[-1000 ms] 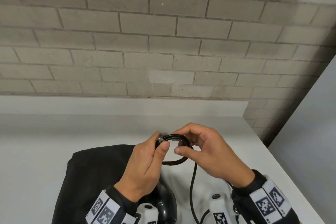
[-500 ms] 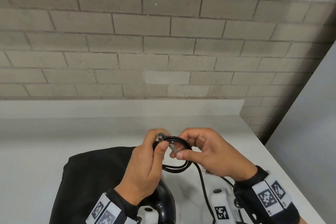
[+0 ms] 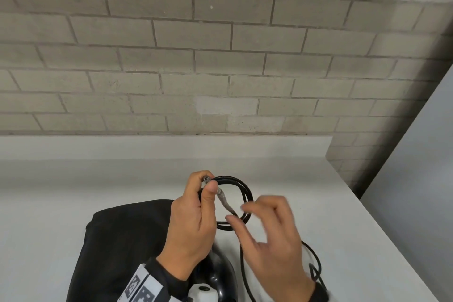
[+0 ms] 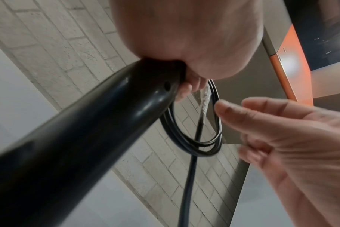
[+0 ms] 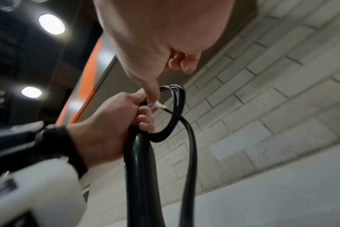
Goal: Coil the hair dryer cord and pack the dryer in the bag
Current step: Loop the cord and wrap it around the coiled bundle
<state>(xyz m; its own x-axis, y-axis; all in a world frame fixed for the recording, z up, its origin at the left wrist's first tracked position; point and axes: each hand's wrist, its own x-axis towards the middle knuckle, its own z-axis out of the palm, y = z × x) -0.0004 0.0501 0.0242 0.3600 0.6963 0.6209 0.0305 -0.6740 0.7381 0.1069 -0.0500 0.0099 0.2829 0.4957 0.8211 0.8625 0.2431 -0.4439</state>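
Head view: left hand (image 3: 193, 225) clamps the hair dryer (image 3: 218, 274) handle end and black cord (image 3: 245, 193) coil over the white counter (image 3: 49, 203). Right hand (image 3: 272, 238), fingers apart, blurred, hovers at the coil's 4 o'clock. Black bag (image 3: 117, 240) lies at 8 o'clock. No readable writing.

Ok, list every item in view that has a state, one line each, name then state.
left hand: grips the dryer handle and pinches the coil.
right hand: fingers loosely spread beside the coil, holding nothing.
cord: partly coiled in small loops; the rest trails loose.
hair dryer: outside the bag, handle held up.
bag: lying flat on the counter; opening not visible.
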